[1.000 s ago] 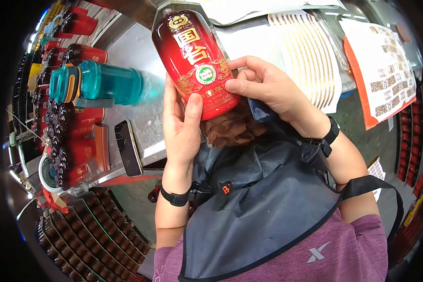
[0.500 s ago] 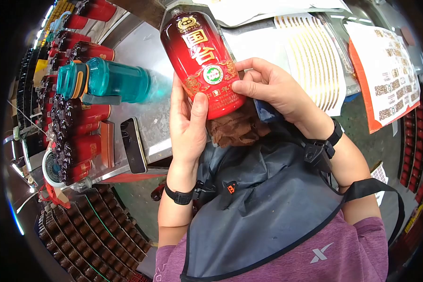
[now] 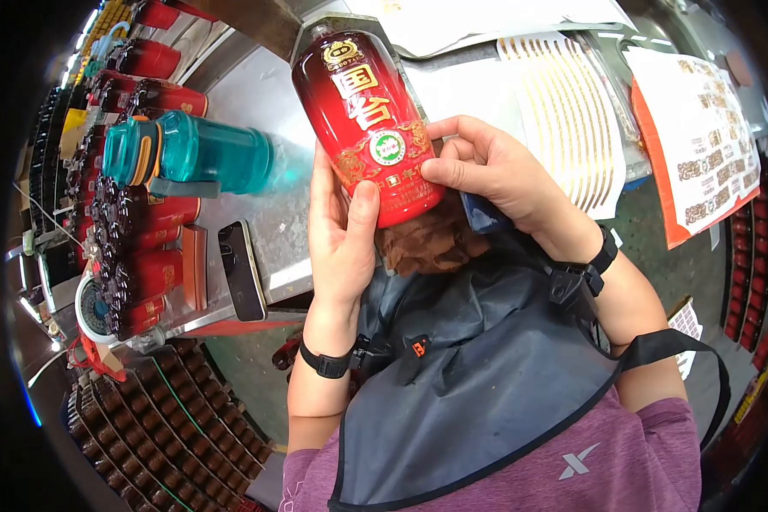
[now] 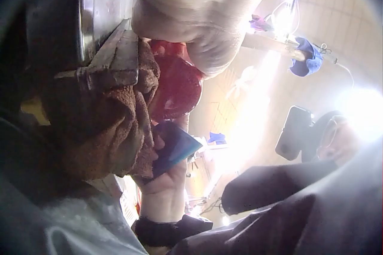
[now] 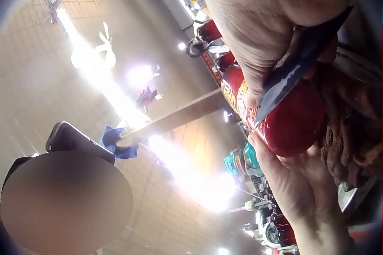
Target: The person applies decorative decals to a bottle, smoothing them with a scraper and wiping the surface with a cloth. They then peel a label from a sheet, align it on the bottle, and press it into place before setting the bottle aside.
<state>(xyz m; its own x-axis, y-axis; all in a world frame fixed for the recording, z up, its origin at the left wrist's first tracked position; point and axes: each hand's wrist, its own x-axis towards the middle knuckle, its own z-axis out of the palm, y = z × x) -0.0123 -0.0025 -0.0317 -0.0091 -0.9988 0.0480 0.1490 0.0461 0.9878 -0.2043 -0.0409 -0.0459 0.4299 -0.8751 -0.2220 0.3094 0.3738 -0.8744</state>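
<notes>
A red bottle (image 3: 371,128) with a dark neck, gold characters and a round green-and-white emblem lies tilted back, its base toward the person. My left hand (image 3: 341,239) grips its lower left side, thumb on the front and fingers behind. At the lower right side, my right hand (image 3: 503,175) touches the bottle with thumb tip and forefinger. A dark blue flat piece with a straight edge, like a scraper (image 3: 484,212), is held in that right hand's curled fingers; its blade shows under the palm in the right wrist view. Below the base lies a brown cloth (image 3: 431,243).
A teal water bottle (image 3: 218,154) and a phone (image 3: 241,269) lie on the metal table (image 3: 283,226) at left, beside rows of red bottles (image 3: 158,273). Sheets with gold strips (image 3: 563,119) and a printed label sheet (image 3: 695,136) are at right. An apron (image 3: 469,375) covers the lap.
The whole head view has shifted slightly right since the first frame, background included. Both hands keep the same places on the bottle, and its tilt looks about the same.
</notes>
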